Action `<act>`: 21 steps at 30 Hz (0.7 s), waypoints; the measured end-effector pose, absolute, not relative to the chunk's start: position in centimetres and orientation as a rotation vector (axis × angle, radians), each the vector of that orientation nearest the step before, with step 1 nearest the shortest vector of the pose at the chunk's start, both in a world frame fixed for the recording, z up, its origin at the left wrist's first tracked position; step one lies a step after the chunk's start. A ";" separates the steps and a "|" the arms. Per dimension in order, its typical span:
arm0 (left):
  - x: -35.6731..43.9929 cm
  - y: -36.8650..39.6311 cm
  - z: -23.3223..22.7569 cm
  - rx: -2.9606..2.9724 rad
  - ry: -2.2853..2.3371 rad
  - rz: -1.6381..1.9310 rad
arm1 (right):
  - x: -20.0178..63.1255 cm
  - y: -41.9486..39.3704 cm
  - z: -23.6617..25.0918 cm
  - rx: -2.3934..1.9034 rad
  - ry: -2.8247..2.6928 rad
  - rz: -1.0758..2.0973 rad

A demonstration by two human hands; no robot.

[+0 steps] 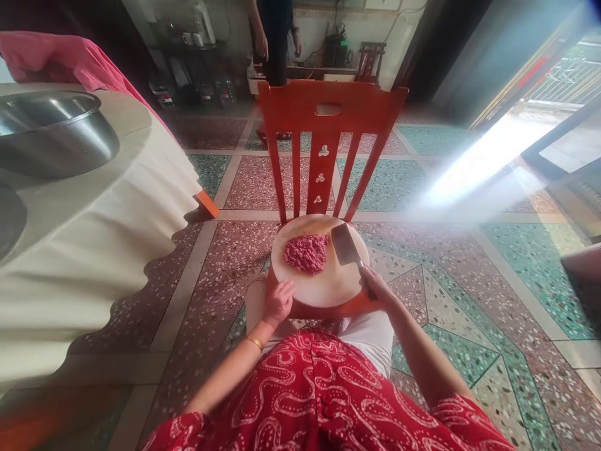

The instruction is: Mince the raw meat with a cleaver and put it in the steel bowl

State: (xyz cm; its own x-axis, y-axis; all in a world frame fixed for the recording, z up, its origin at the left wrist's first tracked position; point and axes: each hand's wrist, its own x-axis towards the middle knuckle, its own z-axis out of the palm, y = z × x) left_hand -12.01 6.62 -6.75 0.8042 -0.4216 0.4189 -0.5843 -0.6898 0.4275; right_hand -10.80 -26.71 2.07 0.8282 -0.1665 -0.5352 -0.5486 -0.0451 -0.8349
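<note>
head view: a round wooden chopping board (pixel 323 285) lies flat on the seat of an orange-red chair (pixel 328 119), which serves here as a low worktop right in front of the seated person's knees, so both hands reach it without stretching. a mound of minced pink meat (pixel 306 252) sits on the far half of the board, left of centre, gathered into one heap rather than spread out, which leaves the near half of the board bare.

the right hand (pixel 375 287) is at the board's right near edge, its grip clenched round the handle of a cleaver (pixel 346 245). the blade points away from the person and up-left, lying just beside the right edge of the meat; whether the edge touches the board i cannot tell. the right forearm comes in from the lower right, elbow out, wrist fairly straight.

the left hand (pixel 278 302) rests on the board's near left rim, fingers curled loosely over the edge, grasping nothing else; it seems to steady the board on the seat. a gold bangle (pixel 255 342) sits on that wrist, and the forearm runs down-left.

to the left stands a cloth-covered table (pixel 94 250) carrying a steel bowl (pixel 51 131). another person (pixel 275 37) stands beyond the chair, well apart.
</note>
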 end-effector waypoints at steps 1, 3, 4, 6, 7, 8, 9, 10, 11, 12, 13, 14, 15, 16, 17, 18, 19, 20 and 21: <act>-12.0 6.6 -6.8 2.437 -0.740 0.388 | -10.2 -26.7 1.5 -1.580 0.564 0.380; -12.0 6.6 -6.7 2.445 -0.740 0.393 | -8.4 -26.3 1.0 -1.570 0.522 0.478; -12.0 6.6 -6.7 2.450 -0.745 0.398 | -7.3 -26.0 1.2 -1.595 0.497 0.523; -12.0 6.6 -6.5 2.462 -0.759 0.406 | -4.9 -25.3 2.2 -1.698 0.414 0.593; -12.0 6.7 -6.5 2.468 -0.764 0.407 | -3.8 -24.9 2.9 -1.777 0.348 0.615; -12.0 6.7 -6.4 2.473 -0.766 0.404 | -2.8 -24.6 3.7 -1.874 0.265 0.620; -12.0 6.7 -6.3 2.475 -0.770 0.397 | -1.9 -24.3 4.5 -1.990 0.163 0.603; -12.1 6.8 -6.3 2.475 -0.775 0.388 | -1.3 -24.0 5.3 -2.133 0.043 0.568; -12.1 6.8 -6.2 2.475 -0.778 0.377 | -1.0 -23.7 6.0 -2.279 -0.078 0.519; -12.2 6.8 -6.1 2.476 -0.780 0.365 | -1.0 -23.4 6.6 -2.405 -0.184 0.463; -12.2 6.8 -6.1 2.477 -0.781 0.354 | -1.3 -23.1 7.0 -2.513 -0.274 0.418; -12.3 6.8 -6.1 2.478 -0.779 0.345 | -1.9 -22.8 7.3 -2.616 -0.346 0.393; -12.3 6.7 -6.1 2.479 -0.775 0.338 | -2.9 -22.5 7.4 -2.716 -0.403 0.389; -12.4 6.7 -6.1 2.477 -0.768 0.336 | -4.1 -22.4 7.5 -2.812 -0.443 0.395; -12.4 6.6 -6.1 2.475 -0.760 0.338 | -5.5 -22.4 7.4 -2.933 -0.480 0.396; -12.4 6.5 -6.1 2.471 -0.753 0.345 | -7.0 -22.5 7.4 -3.035 -0.509 0.393; -12.4 6.5 -6.2 2.464 -0.747 0.355 | -8.5 -22.8 7.4 -3.096 -0.511 0.377; -12.3 6.5 -6.2 2.455 -0.743 0.365 | -10.0 -23.1 7.5 -3.129 -0.498 0.365; -12.3 6.5 -6.3 2.446 -0.743 0.372 | -11.3 -23.5 7.8 -3.131 -0.488 0.354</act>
